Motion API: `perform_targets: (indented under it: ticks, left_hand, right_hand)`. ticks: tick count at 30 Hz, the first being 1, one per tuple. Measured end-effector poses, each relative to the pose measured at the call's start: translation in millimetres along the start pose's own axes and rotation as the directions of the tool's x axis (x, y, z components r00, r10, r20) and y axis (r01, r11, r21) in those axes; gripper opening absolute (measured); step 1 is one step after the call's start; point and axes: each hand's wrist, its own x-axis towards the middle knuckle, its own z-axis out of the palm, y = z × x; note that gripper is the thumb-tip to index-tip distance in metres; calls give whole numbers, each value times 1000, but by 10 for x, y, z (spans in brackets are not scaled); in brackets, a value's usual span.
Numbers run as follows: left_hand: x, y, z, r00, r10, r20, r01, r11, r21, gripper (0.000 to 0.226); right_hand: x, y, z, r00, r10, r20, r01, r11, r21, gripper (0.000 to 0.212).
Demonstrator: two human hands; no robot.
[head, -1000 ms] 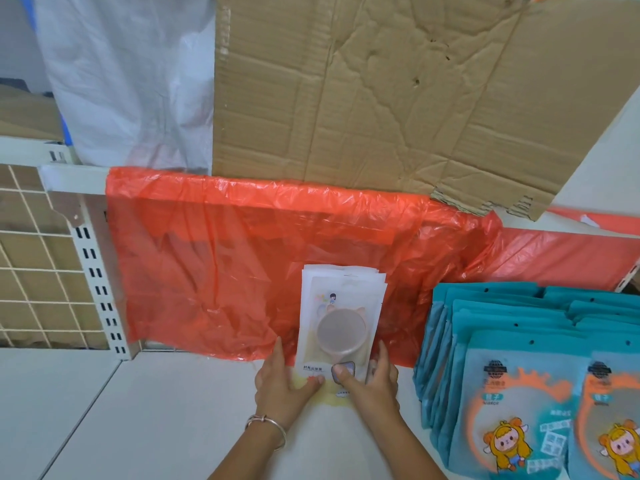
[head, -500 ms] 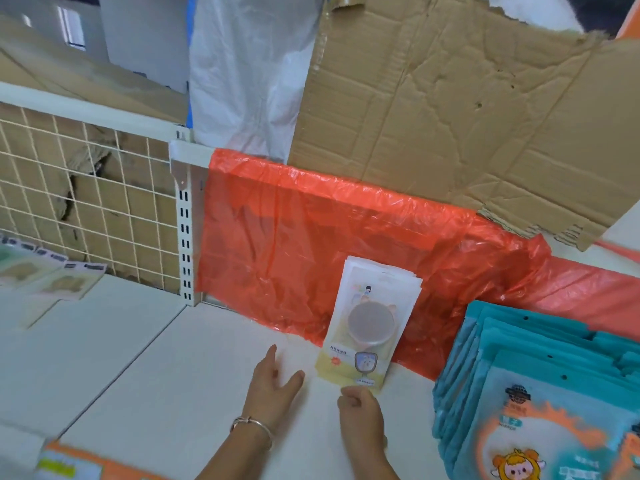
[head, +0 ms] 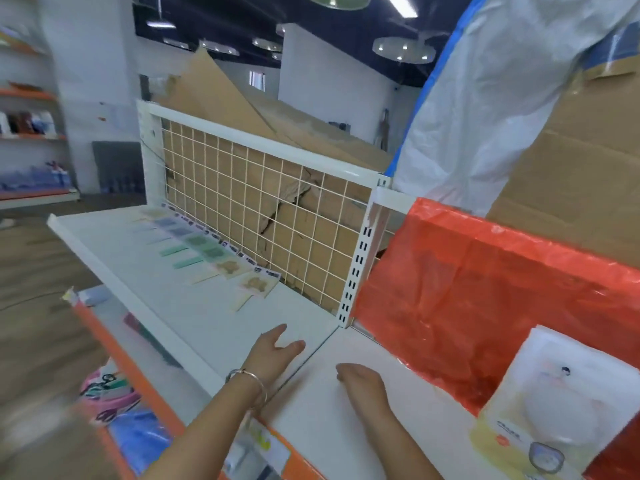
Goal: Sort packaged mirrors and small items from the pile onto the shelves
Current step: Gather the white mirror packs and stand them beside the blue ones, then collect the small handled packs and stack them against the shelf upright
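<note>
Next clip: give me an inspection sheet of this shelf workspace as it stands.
Surface: white shelf, two boards meeting at a seam.
Job's things: stack of packaged mirrors leaning against the red plastic sheet; row of small packets flat along the wire grid.
Clutter: cardboard and white sheeting behind the shelf.
Hands: left hand open over the shelf; right hand loosely curled, holding nothing.
Cables: nothing seen.
Surroundings: blurred store shelving far left, ceiling lamps.
</note>
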Motion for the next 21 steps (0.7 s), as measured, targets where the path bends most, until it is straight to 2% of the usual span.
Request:
perform_targets:
  ticks: [5, 8, 10, 17, 21]
  left_hand:
    - [368, -117, -1057, 997, 7, -74, 3, 991, 132, 62]
    - [626, -198, -1607, 994, -18, -112, 37, 985, 168, 62]
    - [782, -252, -1877, 991, -25, -129, 47, 984, 173, 62]
    - [1193, -434, -2204, 994, -77, -75, 93, 966, 242, 57]
    - [1448, -519, -2192, 994, -98, -54, 108, 959, 261, 45]
  right_hand:
    - [257, -521, 770, 997, -38, 69, 34, 998, 58, 25]
    - [383, -812, 1186, 996, -48, 71, 46, 999, 28, 41]
    - [444, -936, 1420, 997, -49, 67, 49, 999, 5, 44]
    - [641, -1133, 1890, 998, 9, 65, -1, 992, -125, 36]
    - [893, -1169, 1972, 996, 9, 85, 10, 976, -218, 18]
